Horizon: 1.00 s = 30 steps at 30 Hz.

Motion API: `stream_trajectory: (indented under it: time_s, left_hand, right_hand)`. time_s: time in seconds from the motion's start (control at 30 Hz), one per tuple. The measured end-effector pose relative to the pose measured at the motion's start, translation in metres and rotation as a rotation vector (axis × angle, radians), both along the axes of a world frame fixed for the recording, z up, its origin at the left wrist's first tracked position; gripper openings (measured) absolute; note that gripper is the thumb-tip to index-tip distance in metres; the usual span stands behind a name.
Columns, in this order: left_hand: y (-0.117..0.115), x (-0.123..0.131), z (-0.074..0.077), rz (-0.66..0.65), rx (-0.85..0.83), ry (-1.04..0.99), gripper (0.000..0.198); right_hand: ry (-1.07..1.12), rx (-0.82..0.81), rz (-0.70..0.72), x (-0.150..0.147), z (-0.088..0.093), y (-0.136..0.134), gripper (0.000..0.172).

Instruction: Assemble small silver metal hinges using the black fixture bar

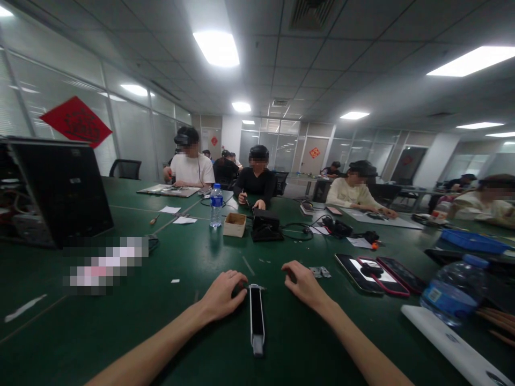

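A long, narrow object (pixel 256 319) lies on the green table, with a black face, a pale frame and a grey block at its near end. I cannot make out its exact kind. At its far left side is my left hand (pixel 225 292), fingers curved and thumb apart, with nothing seen in it. The thumb tip comes close to the object; whether they touch is unclear. To the right, apart from the object, my right hand (pixel 302 281) rests on the table with loosely bent, parted fingers and holds nothing visible. Small silvery packets (pixel 321 272) lie beyond it.
Two phones (pixel 362 274) (pixel 400 274), a large water bottle (pixel 454 289) and a white slab (pixel 446 338) lie on the right. Ahead stand a cardboard box (pixel 234 225), a black device (pixel 266 225) and a bottle (pixel 216 206). A computer case (pixel 72 193) stands left. Several people sit around.
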State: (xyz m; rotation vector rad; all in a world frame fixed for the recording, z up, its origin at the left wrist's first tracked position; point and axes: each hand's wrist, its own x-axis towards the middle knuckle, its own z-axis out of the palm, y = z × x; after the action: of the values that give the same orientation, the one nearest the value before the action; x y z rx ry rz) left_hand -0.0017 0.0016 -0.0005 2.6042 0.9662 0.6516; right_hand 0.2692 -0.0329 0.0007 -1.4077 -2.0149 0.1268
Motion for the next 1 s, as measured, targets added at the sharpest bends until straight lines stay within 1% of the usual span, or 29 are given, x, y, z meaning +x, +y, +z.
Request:
stream_trajectory:
  time_s: [0.1, 0.17, 0.27, 0.33, 0.47, 0.6, 0.7, 0.83, 0.9, 1.0]
  left_hand:
    - [-0.003, 0.001, 0.003, 0.013, 0.048, -0.051, 0.021]
    - [-0.005, 0.003, 0.002, 0.0, 0.101, -0.092, 0.021]
    - [-0.006, 0.007, -0.004, -0.072, 0.172, -0.145, 0.019]
    - [-0.007, 0.01, -0.008, -0.126, 0.202, -0.156, 0.017]
    - [-0.006, 0.011, -0.01, -0.178, 0.235, -0.148, 0.014]
    - [-0.002, 0.01, -0.008, -0.179, 0.241, -0.119, 0.014]
    - [0.002, 0.007, -0.01, -0.186, 0.244, -0.092, 0.012]
    - [0.006, 0.005, -0.014, -0.202, 0.217, -0.135, 0.008]
    - [0.006, 0.004, -0.012, -0.198, 0.202, -0.152, 0.008]
    - [0.004, 0.003, -0.005, -0.175, 0.195, -0.153, 0.008]
  right_hand:
    - [0.138, 0.02, 0.033, -0.029, 0.0, -0.007, 0.017]
    - [0.252, 0.014, 0.058, -0.048, 0.001, -0.012, 0.015]
    - [0.408, -0.041, 0.112, -0.071, 0.002, -0.021, 0.013]
    - [0.506, -0.09, 0.149, -0.08, 0.002, -0.025, 0.013]
    - [0.666, -0.182, 0.186, -0.084, -0.003, -0.026, 0.013]
    - [0.744, -0.229, 0.205, -0.083, -0.009, -0.022, 0.016]
    - [0.743, -0.217, 0.223, -0.083, -0.007, -0.023, 0.015]
    - [0.706, -0.208, 0.23, -0.083, -0.003, -0.026, 0.012]
    - [0.685, -0.191, 0.233, -0.083, -0.002, -0.026, 0.011]
    - [0.651, -0.136, 0.215, -0.078, -0.003, -0.024, 0.008]
